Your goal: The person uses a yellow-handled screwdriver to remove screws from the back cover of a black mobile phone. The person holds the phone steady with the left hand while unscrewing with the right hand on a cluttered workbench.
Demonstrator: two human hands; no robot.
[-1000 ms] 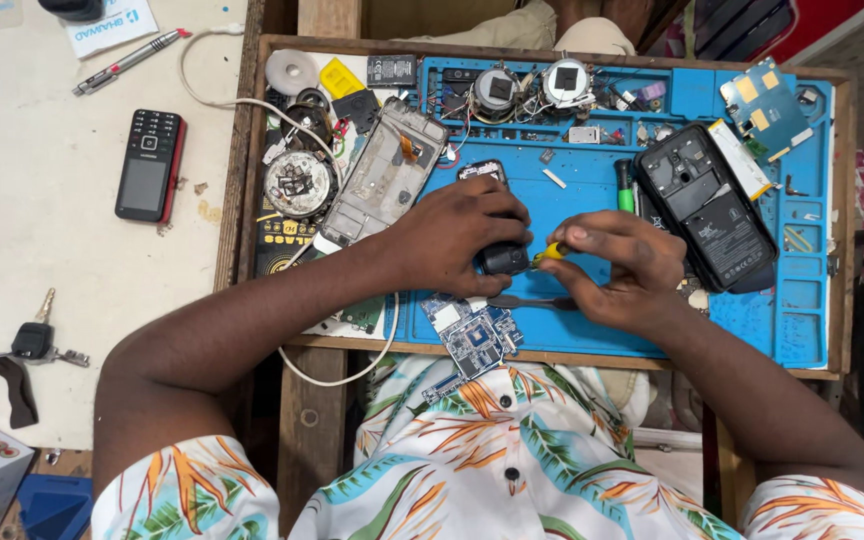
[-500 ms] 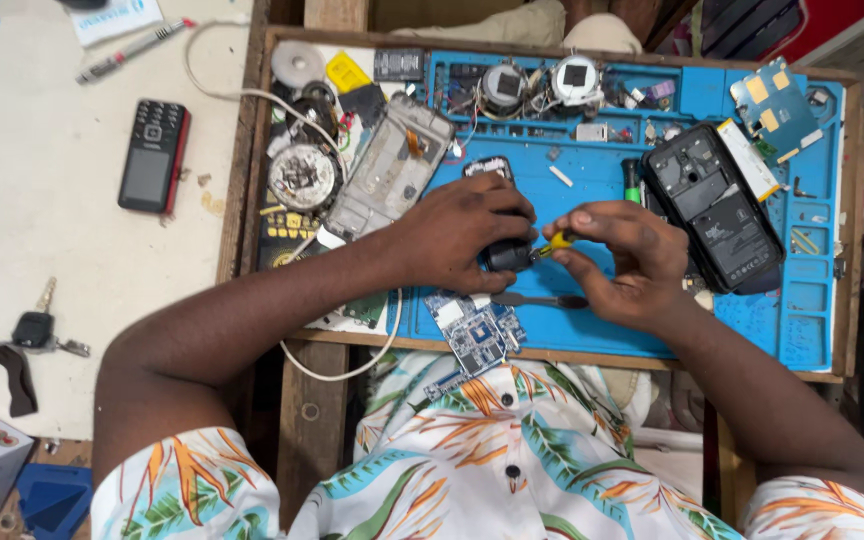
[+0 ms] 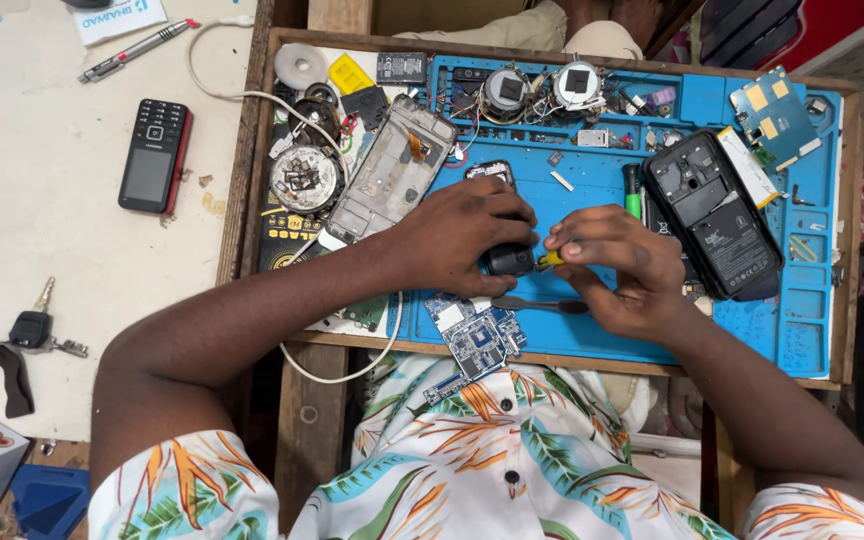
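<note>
A black-and-red keypad phone [image 3: 154, 154] lies on the pale bench [image 3: 42, 250], with a pen [image 3: 137, 50] beyond it and a car key [image 3: 37, 325] nearer the edge. On the blue work mat [image 3: 802, 330] rest an open black phone body [image 3: 717, 215], a bare metal phone frame [image 3: 392, 170] and a blue circuit board [image 3: 774, 115].

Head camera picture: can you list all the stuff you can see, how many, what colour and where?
screwdriver: one, black and yellow, in both hands
repair mat: one, blue, on wooden tray
open phone: one, black, mat right
phone frame: one, silver, mat left
circuit board: one, blue, mat near edge
keypad phone: one, black and red, table left
pen: one, silver, table top
car key: one, black, table left
left hand: one, gripping handle
right hand: one, at yellow tip
</note>
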